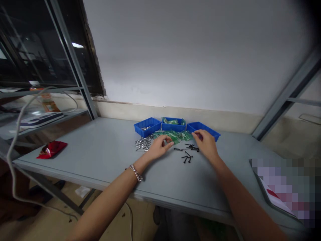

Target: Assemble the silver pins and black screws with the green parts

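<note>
My left hand (160,146) hovers at the near edge of some green-printed clear packets (184,135), its thumb and curved fingers apart and nothing visible between them. To its left lies a heap of silver screws or nails (144,143). My right hand (206,143) is in front of the right blue bin (204,127), fingertips drawn together; whether something small is in them I cannot make out. Several black screws (188,157) lie loose on the table between and below my hands. The left blue bin (147,126) holds small silver pieces, and the middle blue bin (174,126) holds green packets.
The grey table (107,157) runs along a wall. A red wrapper (53,149) lies at its left end, and a flat item with a pixelated surface (283,190) at the right. Metal posts, a white cable (15,147), a power strip (41,119) and a bottle (47,100) stand left.
</note>
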The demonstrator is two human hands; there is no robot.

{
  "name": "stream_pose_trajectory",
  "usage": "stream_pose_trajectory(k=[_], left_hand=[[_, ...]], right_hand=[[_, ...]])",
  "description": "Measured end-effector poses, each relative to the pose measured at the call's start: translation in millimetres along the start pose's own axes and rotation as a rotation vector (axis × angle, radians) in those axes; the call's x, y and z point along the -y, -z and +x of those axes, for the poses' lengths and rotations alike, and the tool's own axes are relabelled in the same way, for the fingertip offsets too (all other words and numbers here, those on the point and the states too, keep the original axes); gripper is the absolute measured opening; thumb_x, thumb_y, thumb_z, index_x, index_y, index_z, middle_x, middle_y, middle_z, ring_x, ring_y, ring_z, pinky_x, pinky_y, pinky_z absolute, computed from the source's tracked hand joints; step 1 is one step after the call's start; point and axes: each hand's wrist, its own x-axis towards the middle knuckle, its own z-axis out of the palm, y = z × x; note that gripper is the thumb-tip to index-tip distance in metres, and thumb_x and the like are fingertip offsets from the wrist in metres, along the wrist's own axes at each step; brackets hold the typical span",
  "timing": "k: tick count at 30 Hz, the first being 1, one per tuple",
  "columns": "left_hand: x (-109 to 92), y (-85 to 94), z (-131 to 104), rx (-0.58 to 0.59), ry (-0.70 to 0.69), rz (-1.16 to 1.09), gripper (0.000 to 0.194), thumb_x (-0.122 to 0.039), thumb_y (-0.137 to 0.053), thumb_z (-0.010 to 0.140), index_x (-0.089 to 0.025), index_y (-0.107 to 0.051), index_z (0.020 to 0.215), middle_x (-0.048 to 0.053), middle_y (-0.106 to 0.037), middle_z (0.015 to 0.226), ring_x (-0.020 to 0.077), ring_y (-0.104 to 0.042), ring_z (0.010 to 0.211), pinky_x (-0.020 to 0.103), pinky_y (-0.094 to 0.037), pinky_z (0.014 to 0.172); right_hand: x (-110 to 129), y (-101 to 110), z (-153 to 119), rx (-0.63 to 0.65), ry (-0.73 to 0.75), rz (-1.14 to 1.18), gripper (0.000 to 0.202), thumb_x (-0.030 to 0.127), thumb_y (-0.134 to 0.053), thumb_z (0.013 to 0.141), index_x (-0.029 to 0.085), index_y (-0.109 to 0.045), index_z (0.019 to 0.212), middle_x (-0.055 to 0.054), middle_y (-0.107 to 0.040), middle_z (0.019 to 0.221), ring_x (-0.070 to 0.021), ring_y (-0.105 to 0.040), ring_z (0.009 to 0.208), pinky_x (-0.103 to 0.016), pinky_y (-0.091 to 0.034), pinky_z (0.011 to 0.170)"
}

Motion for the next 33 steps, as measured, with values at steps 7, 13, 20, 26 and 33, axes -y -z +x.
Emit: stream_pose_trajectory(k=[7,13,20,26,33], left_hand=[[4,1.3,0,0.008,-0.083,0.157,0.018,-0.033,-0.050,0.082,-0.015,-0.054,0.086,0.003,-0.051,0.080,0.0119,-0.045,0.062,0.029,-0.040,0.066],[7,0.9,0,0.007,-0.108,0.181,0.018,-0.032,-0.048,0.084,-0.015,-0.054,0.085,0.004,-0.051,0.081,0.0139,-0.047,0.069,0.030,-0.041,0.069],[9,2.5,0,-0.010,-0.103,0.188,0.015,-0.027,-0.045,0.085,-0.016,-0.055,0.084,0.005,-0.052,0.081,0.0160,-0.049,0.075,0.032,-0.041,0.071],[10,2.6,1,-0.004,-0.085,0.195,0.016,-0.027,-0.045,0.085,-0.016,-0.056,0.081,0.005,-0.051,0.081,0.0162,-0.049,0.074,0.032,-0.041,0.070],[9,2.3,0,0.013,-0.071,0.205,0.017,-0.027,-0.044,0.084,-0.016,-0.057,0.081,0.005,-0.051,0.080,0.0156,-0.048,0.072,0.032,-0.041,0.071]], right_hand=[[-43,5,19,-0.116,-0.361,-0.413,0.034,0.038,-0.041,0.083,0.014,-0.063,0.090,-0.013,-0.059,0.079,-0.0240,-0.052,0.074,-0.033,-0.036,0.062],[-43,1,16,0.069,-0.095,-0.341,0.032,0.032,-0.046,0.081,0.015,-0.060,0.105,-0.011,-0.058,0.089,-0.0219,-0.054,0.079,-0.031,-0.039,0.067],[-17,7,10,0.725,-0.035,-0.054,0.010,0.021,-0.058,0.067,0.019,-0.067,0.063,-0.003,-0.059,0.055,-0.0147,-0.051,0.051,-0.026,-0.035,0.048],[-13,14,4,0.933,-0.035,0.003,0.008,0.017,-0.065,0.059,0.021,-0.066,0.066,0.000,-0.056,0.056,-0.0121,-0.048,0.049,-0.024,-0.035,0.045],[-13,9,1,0.970,-0.089,0.110,0.009,0.010,-0.060,0.060,0.018,-0.062,0.061,0.001,-0.055,0.054,-0.0111,-0.048,0.050,-0.024,-0.037,0.048]])
